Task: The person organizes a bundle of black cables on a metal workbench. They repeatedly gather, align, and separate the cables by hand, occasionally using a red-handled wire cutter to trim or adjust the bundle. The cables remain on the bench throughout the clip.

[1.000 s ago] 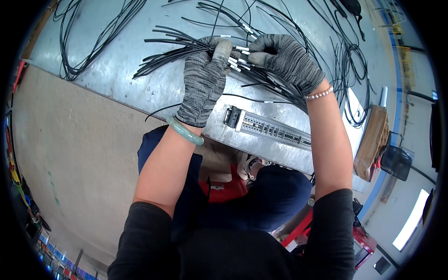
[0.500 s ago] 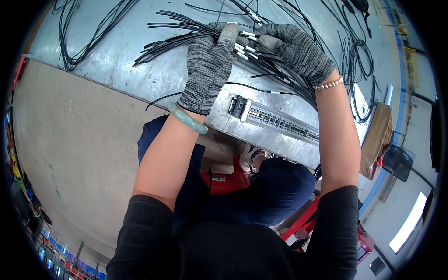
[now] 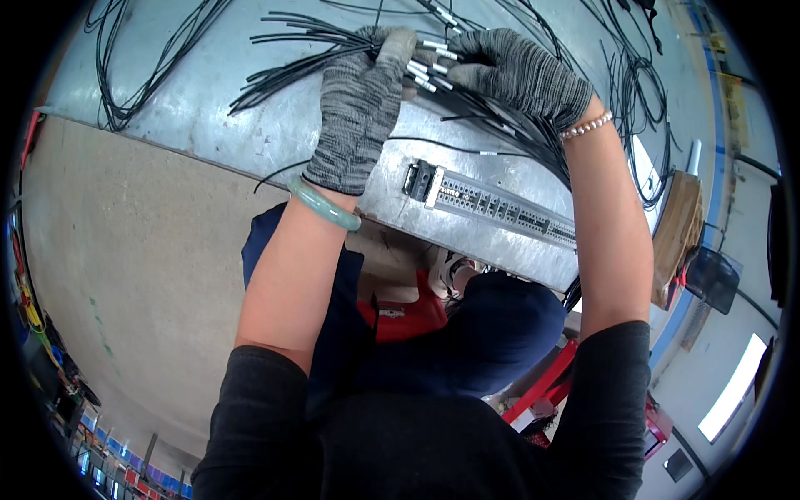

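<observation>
A bundle of black wires (image 3: 292, 71) fans out to the left of my left hand (image 3: 362, 104), which is closed round it in a grey knit glove. White marker sleeves (image 3: 423, 77) sit on the wires between my two hands. My right hand (image 3: 521, 79), gloved the same way, has its thumb and fingers pinched at the wires just right of the sleeves; its fingertips are partly hidden. From there the wires run down to the right beneath my right forearm. Nearer me on the metal table lies a rail-mounted terminal block strip (image 3: 500, 207), touched by neither hand.
Loops of black cable (image 3: 125, 75) lie at the table's far left, and more coiled cable (image 3: 637, 117) at the right. A single black wire (image 3: 450, 147) crosses the metal table (image 3: 242, 142). Cardboard (image 3: 679, 225) stands by the right edge. A red stool (image 3: 408, 321) is below.
Both hands have shifted slightly up and left in the picture with the wire bundle. The right fingers have drawn a little left, close to the marker sleeves.
</observation>
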Action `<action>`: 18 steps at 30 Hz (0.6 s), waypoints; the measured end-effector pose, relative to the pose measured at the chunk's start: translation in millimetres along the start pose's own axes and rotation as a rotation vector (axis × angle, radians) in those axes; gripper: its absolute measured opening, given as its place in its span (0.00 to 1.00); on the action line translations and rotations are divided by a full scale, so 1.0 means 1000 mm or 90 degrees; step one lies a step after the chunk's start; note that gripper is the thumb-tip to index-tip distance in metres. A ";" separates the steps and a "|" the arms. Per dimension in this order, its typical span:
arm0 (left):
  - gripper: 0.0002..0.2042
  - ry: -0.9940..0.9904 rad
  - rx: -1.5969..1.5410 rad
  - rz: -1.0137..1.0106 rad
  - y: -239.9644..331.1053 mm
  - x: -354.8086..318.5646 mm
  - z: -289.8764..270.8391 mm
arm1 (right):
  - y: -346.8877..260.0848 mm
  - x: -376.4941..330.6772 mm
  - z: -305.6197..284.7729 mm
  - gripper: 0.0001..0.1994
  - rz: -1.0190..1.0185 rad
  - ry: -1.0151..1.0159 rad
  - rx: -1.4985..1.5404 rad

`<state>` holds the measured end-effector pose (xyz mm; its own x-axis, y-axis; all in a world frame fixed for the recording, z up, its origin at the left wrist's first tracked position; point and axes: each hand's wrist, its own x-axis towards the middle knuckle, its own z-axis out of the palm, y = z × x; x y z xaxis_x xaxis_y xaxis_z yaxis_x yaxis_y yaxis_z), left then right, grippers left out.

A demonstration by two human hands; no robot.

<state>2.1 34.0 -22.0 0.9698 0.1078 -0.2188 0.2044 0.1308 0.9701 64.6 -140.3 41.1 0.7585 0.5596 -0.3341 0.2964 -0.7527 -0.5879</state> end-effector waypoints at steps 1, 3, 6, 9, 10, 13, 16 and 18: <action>0.18 -0.010 -0.004 0.032 -0.004 0.002 -0.001 | 0.004 0.000 0.003 0.18 -0.011 0.010 0.008; 0.19 -0.014 0.037 0.019 -0.002 0.001 -0.001 | 0.007 0.001 0.009 0.17 0.006 0.021 0.033; 0.19 0.009 -0.016 0.044 -0.014 0.007 -0.003 | 0.003 -0.001 0.012 0.15 0.017 0.037 0.067; 0.19 -0.013 -0.041 0.012 -0.023 0.014 -0.009 | -0.026 -0.010 -0.007 0.13 0.065 -0.012 0.070; 0.19 -0.025 0.078 0.097 -0.028 0.018 -0.012 | -0.025 -0.007 -0.006 0.13 0.117 -0.026 0.066; 0.18 -0.055 0.433 0.356 -0.037 0.025 -0.021 | -0.008 -0.005 0.001 0.13 0.021 0.024 0.066; 0.18 0.000 -0.042 0.023 -0.026 0.014 -0.007 | -0.033 -0.007 -0.012 0.11 0.161 -0.063 0.086; 0.18 -0.021 -0.051 0.017 -0.026 0.015 -0.007 | -0.016 -0.013 0.009 0.10 0.084 0.107 0.130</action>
<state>10.1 39.5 -51.3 0.9790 0.0806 -0.1875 0.1676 0.2065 0.9640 45.1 -132.6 48.0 0.8730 0.3837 -0.3011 0.0785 -0.7198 -0.6898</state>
